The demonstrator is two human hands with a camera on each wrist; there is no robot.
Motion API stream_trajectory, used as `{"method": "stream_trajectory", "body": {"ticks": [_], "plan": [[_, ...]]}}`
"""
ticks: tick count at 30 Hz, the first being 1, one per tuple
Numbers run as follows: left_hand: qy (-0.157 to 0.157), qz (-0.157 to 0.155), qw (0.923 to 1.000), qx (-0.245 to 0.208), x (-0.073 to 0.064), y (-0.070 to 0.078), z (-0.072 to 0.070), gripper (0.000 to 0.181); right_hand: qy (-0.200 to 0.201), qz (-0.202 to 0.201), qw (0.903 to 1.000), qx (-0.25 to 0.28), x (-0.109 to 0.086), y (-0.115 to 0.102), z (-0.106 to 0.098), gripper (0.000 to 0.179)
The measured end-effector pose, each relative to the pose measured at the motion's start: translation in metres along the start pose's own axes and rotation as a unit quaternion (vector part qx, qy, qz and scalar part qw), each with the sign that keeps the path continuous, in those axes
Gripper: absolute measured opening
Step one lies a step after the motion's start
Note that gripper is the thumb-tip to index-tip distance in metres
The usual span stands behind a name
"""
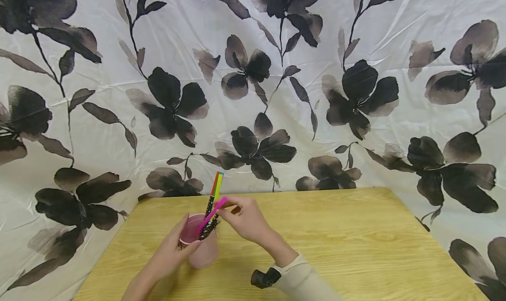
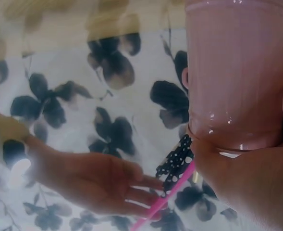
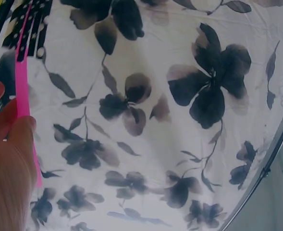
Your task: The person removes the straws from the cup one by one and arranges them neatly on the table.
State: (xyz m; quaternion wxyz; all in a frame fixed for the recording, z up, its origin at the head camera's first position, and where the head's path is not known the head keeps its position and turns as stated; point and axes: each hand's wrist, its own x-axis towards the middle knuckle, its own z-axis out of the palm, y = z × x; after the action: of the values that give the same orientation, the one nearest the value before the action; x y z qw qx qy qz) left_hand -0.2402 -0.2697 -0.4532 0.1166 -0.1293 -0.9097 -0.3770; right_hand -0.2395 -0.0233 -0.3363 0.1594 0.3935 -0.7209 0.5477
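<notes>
My left hand [image 1: 171, 250] grips a pink cup [image 1: 203, 252], its fingers and thumb round the side close to the rim. The glossy cup wall [image 2: 237, 72] fills the upper right of the left wrist view. With thumb and fingers, my right hand [image 1: 247, 219] pinches a slim bright pink stick [image 1: 211, 215] that slants down into the cup's mouth. Several black sticks with white dots [image 2: 175, 161] stand in the cup, and two upper ends show orange and yellow [image 1: 219, 184]. The sticks' lower ends are hidden inside the cup.
A wood-grain table [image 1: 336, 239] lies under both hands. Behind it hangs a white cloth [image 1: 300, 160] printed with dark flowers. A black device [image 1: 265, 277] sits on the right wrist at the cuff of a pale sleeve [image 1: 304, 279].
</notes>
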Motion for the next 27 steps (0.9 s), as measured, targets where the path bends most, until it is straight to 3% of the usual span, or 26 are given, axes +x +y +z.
{"method": "stream_trajectory", "body": {"ticks": [6, 11, 14, 19, 22, 27], "plan": [[0.005, 0.009, 0.9999, 0.010, 0.002, -0.005, -0.002, 0.083, 0.031, -0.021, 0.9973, 0.064, 0.011, -0.005, -0.020, 0.017], [0.003, 0.015, 0.9999, 0.004, 0.005, -0.004, -0.005, 0.084, 0.094, -0.036, 0.9811, 0.166, 0.029, -0.013, -0.047, 0.020], [0.002, 0.010, 0.9999, -0.005, 0.007, -0.001, -0.008, 0.083, 0.124, -0.032, 0.9714, 0.200, 0.040, -0.009, -0.065, 0.023], [-0.011, 0.007, 0.9999, -0.006, 0.008, 0.001, -0.008, 0.083, 0.159, -0.014, 0.9679, 0.195, 0.056, 0.008, -0.092, 0.028], [-0.003, 0.014, 0.9999, 0.005, 0.008, 0.002, -0.006, 0.084, 0.182, -0.001, 0.9641, 0.193, 0.064, 0.019, -0.105, 0.029], [-0.014, -0.004, 0.9999, 0.008, 0.004, 0.000, -0.001, 0.085, 0.199, 0.035, 0.9635, 0.176, 0.064, 0.050, -0.110, 0.032]]}}
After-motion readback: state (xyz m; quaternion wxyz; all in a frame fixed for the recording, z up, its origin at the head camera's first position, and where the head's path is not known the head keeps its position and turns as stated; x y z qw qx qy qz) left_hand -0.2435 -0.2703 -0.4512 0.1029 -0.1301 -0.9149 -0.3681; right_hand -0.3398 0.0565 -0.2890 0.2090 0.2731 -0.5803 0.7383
